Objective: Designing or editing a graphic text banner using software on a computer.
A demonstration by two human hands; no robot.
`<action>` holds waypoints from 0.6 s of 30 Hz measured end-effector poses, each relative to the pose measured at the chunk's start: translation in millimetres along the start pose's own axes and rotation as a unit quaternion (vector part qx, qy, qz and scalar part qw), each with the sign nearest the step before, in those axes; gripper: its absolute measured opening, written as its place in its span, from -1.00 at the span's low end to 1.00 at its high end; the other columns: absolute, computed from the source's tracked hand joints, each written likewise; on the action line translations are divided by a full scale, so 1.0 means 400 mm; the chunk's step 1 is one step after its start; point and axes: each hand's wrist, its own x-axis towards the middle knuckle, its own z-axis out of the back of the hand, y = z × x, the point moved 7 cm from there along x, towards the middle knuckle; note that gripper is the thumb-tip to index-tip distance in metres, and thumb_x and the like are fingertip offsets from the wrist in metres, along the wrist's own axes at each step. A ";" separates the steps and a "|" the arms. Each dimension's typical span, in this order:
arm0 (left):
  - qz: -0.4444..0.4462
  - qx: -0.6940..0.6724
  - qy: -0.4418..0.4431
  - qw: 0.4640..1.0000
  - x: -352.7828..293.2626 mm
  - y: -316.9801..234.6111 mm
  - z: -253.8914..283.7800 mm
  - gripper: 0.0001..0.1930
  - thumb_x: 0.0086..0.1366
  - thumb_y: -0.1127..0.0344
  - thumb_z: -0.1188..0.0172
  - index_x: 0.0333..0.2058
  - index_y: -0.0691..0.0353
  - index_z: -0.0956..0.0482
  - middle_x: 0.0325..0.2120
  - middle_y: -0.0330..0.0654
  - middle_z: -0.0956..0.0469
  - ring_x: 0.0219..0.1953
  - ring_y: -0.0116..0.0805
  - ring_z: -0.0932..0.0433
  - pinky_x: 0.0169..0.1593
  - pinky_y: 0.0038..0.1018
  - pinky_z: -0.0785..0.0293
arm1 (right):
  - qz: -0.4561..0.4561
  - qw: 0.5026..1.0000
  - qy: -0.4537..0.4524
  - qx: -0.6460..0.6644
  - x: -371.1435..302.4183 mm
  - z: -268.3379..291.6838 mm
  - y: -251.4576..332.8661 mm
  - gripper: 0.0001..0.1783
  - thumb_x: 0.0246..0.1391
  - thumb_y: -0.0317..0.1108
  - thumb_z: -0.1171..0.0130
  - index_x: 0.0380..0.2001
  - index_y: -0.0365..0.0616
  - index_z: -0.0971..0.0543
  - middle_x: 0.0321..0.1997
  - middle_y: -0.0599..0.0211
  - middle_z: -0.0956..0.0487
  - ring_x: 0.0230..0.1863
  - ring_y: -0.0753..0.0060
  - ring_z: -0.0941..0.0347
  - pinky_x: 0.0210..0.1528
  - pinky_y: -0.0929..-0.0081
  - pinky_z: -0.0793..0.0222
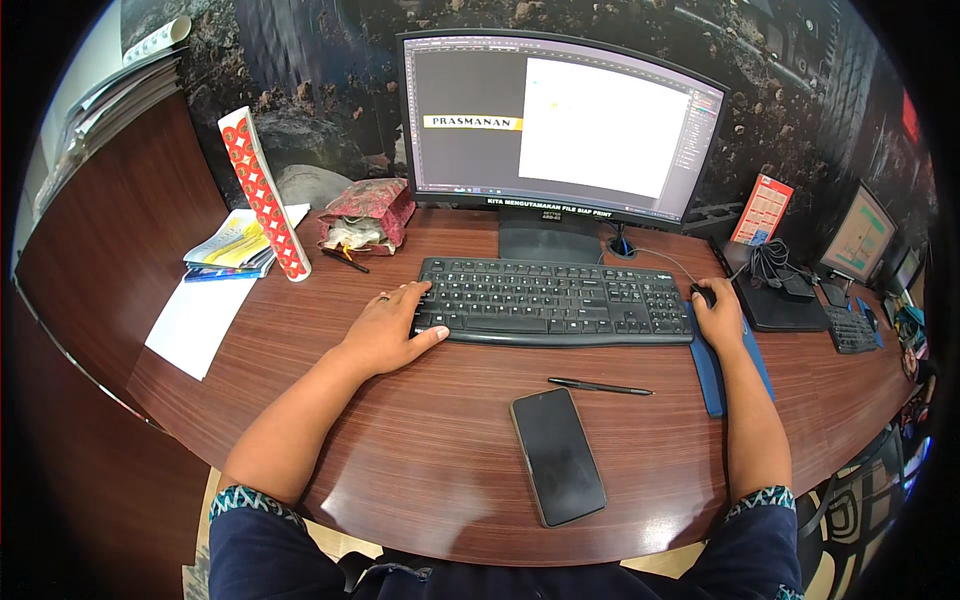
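My left hand (392, 328) lies at the left end of a black keyboard (560, 300), its fingers stretched over the edge keys and the thumb along the front rim. My right hand (719, 315) is wrapped over a black computer mouse (706, 294), which it partly hides. Under that hand and wrist is a blue mouse pad (707, 375). Behind the keyboard stands a curved monitor (465, 85), lit with a dark program window holding a white page and a narrow banner. Nearer to me lie a dark-screened smartphone (558, 457) and a black pen (600, 386).
Papers (203, 318) and a red-patterned upright strip (265, 195) stand at the left, beside a stuffed red patterned bag (368, 215). On the right are a black device with coiled cables (768, 262), a red desk calendar (763, 210), a second monitor (858, 235) and another keyboard (850, 328).
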 end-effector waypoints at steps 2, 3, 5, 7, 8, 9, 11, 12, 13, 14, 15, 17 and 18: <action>-0.002 -0.003 -0.002 1.000 -0.001 0.002 -0.001 -0.18 0.38 -0.13 -0.22 0.35 0.40 -0.22 0.30 0.31 -0.36 0.34 0.24 -0.35 0.40 -0.05 -0.23 | 0.009 1.000 0.003 0.006 -0.001 0.002 0.014 -0.74 0.06 -0.37 -0.32 -0.16 -0.18 -0.66 -0.04 0.08 -0.64 0.05 -0.05 -0.57 0.14 0.16 -0.44; -0.002 -0.003 -0.002 1.000 -0.001 0.001 -0.001 -0.18 0.38 -0.13 -0.22 0.35 0.40 -0.22 0.30 0.31 -0.36 0.34 0.24 -0.35 0.40 -0.05 -0.23 | 0.015 1.000 0.006 0.010 -0.002 0.003 0.018 -0.75 0.06 -0.39 -0.32 -0.16 -0.19 -0.65 -0.05 0.08 -0.64 0.04 -0.05 -0.57 0.13 0.16 -0.45; -0.002 0.000 -0.002 1.000 0.000 -0.004 0.000 -0.18 0.38 -0.13 -0.22 0.35 0.39 -0.22 0.29 0.31 -0.37 0.34 0.24 -0.36 0.40 -0.05 -0.23 | 0.023 1.000 0.009 0.015 -0.002 0.002 0.015 -0.75 0.06 -0.40 -0.32 -0.16 -0.20 -0.65 -0.05 0.08 -0.64 0.04 -0.05 -0.57 0.12 0.17 -0.46; 0.000 -0.002 -0.001 1.000 0.000 -0.004 0.002 -0.17 0.38 -0.15 -0.21 0.35 0.41 -0.22 0.30 0.31 -0.36 0.34 0.23 -0.36 0.40 -0.03 -0.22 | 0.030 0.999 0.011 0.021 -0.002 0.001 0.019 -0.75 0.05 -0.40 -0.32 -0.17 -0.21 -0.65 -0.06 0.08 -0.64 0.03 -0.05 -0.57 0.11 0.18 -0.47; 0.001 -0.004 0.000 1.000 -0.001 -0.003 0.002 -0.15 0.37 -0.17 -0.20 0.35 0.43 -0.23 0.31 0.31 -0.35 0.35 0.22 -0.36 0.41 -0.02 -0.21 | 0.035 0.999 0.011 0.023 -0.002 0.002 0.023 -0.75 0.05 -0.40 -0.32 -0.17 -0.22 -0.65 -0.06 0.07 -0.64 0.03 -0.05 -0.57 0.11 0.18 -0.47; 0.001 -0.004 0.000 1.000 -0.001 -0.003 0.001 -0.15 0.37 -0.17 -0.20 0.35 0.43 -0.23 0.31 0.31 -0.35 0.35 0.22 -0.36 0.41 -0.02 -0.21 | 0.040 0.999 0.011 0.024 -0.002 0.003 0.026 -0.75 0.05 -0.40 -0.32 -0.17 -0.22 -0.65 -0.06 0.07 -0.63 0.03 -0.05 -0.57 0.11 0.18 -0.47; -0.001 -0.005 -0.001 1.000 0.000 -0.001 0.000 -0.16 0.37 -0.17 -0.20 0.34 0.43 -0.23 0.31 0.33 -0.35 0.35 0.22 -0.36 0.41 -0.02 -0.20 | 0.039 0.999 0.011 0.027 -0.001 0.002 0.022 -0.75 0.05 -0.40 -0.32 -0.17 -0.22 -0.65 -0.06 0.07 -0.63 0.03 -0.05 -0.57 0.11 0.18 -0.46; -0.001 -0.004 -0.001 1.000 0.001 0.001 -0.002 -0.16 0.37 -0.17 -0.20 0.34 0.43 -0.23 0.31 0.33 -0.35 0.35 0.22 -0.36 0.41 -0.02 -0.20 | 0.038 0.999 0.011 0.031 -0.001 0.000 0.019 -0.74 0.05 -0.40 -0.32 -0.17 -0.22 -0.65 -0.05 0.07 -0.63 0.03 -0.05 -0.57 0.11 0.18 -0.46; -0.006 -0.002 -0.006 1.000 0.001 0.003 -0.004 -0.17 0.38 -0.15 -0.21 0.35 0.42 -0.22 0.30 0.31 -0.36 0.34 0.24 -0.36 0.41 -0.03 -0.22 | 0.038 0.999 0.010 0.031 -0.001 0.000 0.018 -0.74 0.05 -0.40 -0.32 -0.17 -0.22 -0.65 -0.05 0.07 -0.63 0.03 -0.05 -0.57 0.11 0.18 -0.46; -0.010 0.000 -0.011 1.000 0.000 0.004 -0.003 -0.18 0.38 -0.12 -0.22 0.35 0.40 -0.22 0.29 0.30 -0.37 0.33 0.25 -0.36 0.40 -0.05 -0.23 | 0.039 0.999 0.011 0.028 0.000 -0.001 0.018 -0.74 0.05 -0.40 -0.32 -0.17 -0.22 -0.65 -0.05 0.07 -0.63 0.03 -0.05 -0.57 0.11 0.17 -0.46; -0.012 -0.001 -0.011 1.000 0.001 0.003 -0.004 -0.18 0.38 -0.12 -0.22 0.35 0.40 -0.22 0.29 0.30 -0.37 0.33 0.25 -0.36 0.40 -0.05 -0.23 | 0.039 0.999 0.011 0.024 0.000 -0.001 0.016 -0.74 0.05 -0.40 -0.32 -0.17 -0.23 -0.65 -0.05 0.06 -0.63 0.03 -0.05 -0.57 0.11 0.17 -0.46; -0.006 0.001 -0.007 1.000 0.002 0.002 -0.005 -0.18 0.38 -0.13 -0.22 0.35 0.41 -0.22 0.29 0.31 -0.37 0.34 0.26 -0.36 0.39 -0.04 -0.23 | 0.040 0.999 0.010 0.025 -0.001 -0.002 0.019 -0.74 0.05 -0.40 -0.32 -0.17 -0.23 -0.65 -0.05 0.06 -0.63 0.03 -0.05 -0.57 0.12 0.18 -0.46; -0.007 0.001 -0.007 1.000 0.000 0.001 -0.003 -0.18 0.38 -0.13 -0.22 0.35 0.41 -0.22 0.29 0.31 -0.37 0.34 0.26 -0.36 0.39 -0.04 -0.23 | 0.041 0.999 0.011 0.028 -0.002 -0.002 0.022 -0.74 0.04 -0.40 -0.32 -0.17 -0.23 -0.65 -0.05 0.05 -0.63 0.03 -0.06 -0.57 0.12 0.18 -0.46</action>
